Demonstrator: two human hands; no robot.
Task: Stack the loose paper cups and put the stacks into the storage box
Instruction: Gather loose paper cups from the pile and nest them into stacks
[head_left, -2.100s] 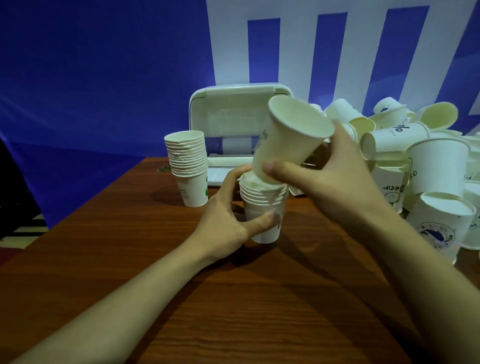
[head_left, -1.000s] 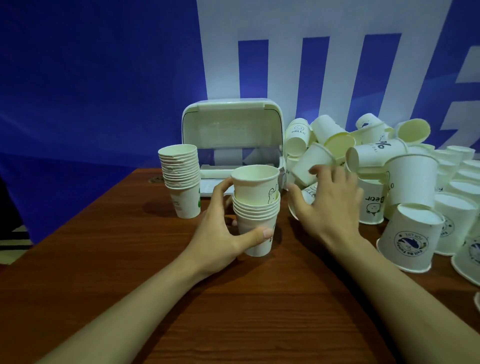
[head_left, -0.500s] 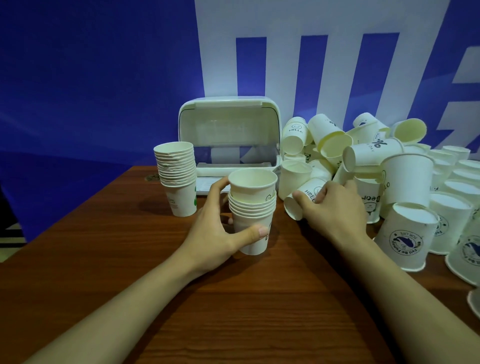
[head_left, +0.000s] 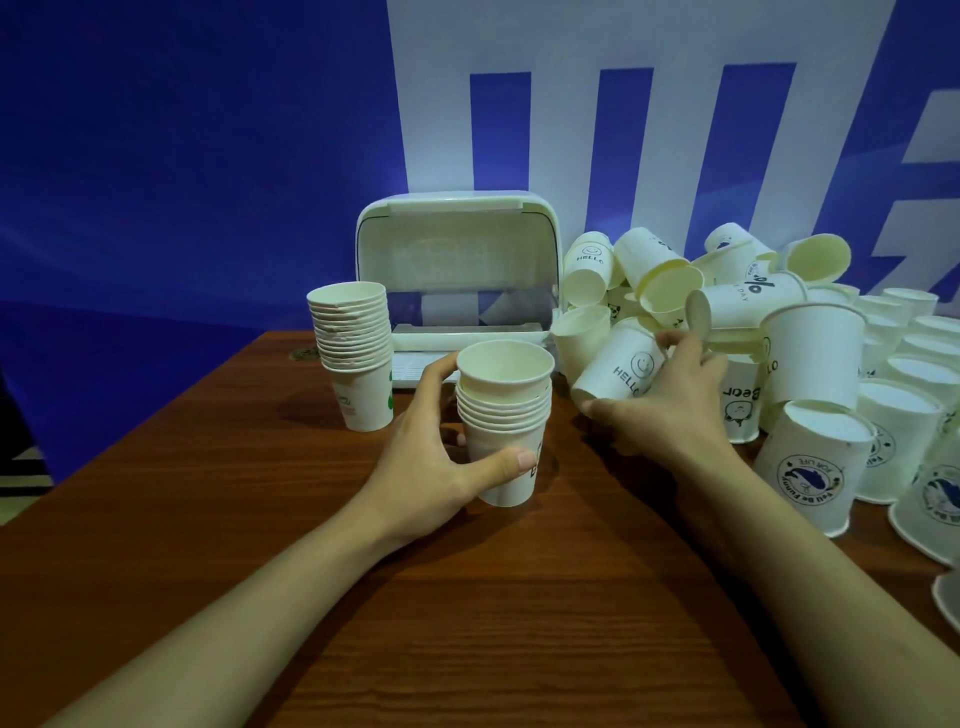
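Far left on the tabletop (head_left: 218, 519) a finished stack (head_left: 353, 353) waits beside the open storage box (head_left: 457, 270). The left hand (head_left: 431, 467) wraps the growing stack (head_left: 503, 426). The right hand (head_left: 670, 410) closes round a tipped "HELLO" cup (head_left: 618, 366) at the loose pile (head_left: 753, 312). Stacking is underway; next, I'd say, right it and nest it.

Two upright cup stacks (head_left: 503, 415) (head_left: 353, 343) stand mid-tabletop before the open white storage box (head_left: 457, 270); loose cups (head_left: 727, 322) crowd the right edge.
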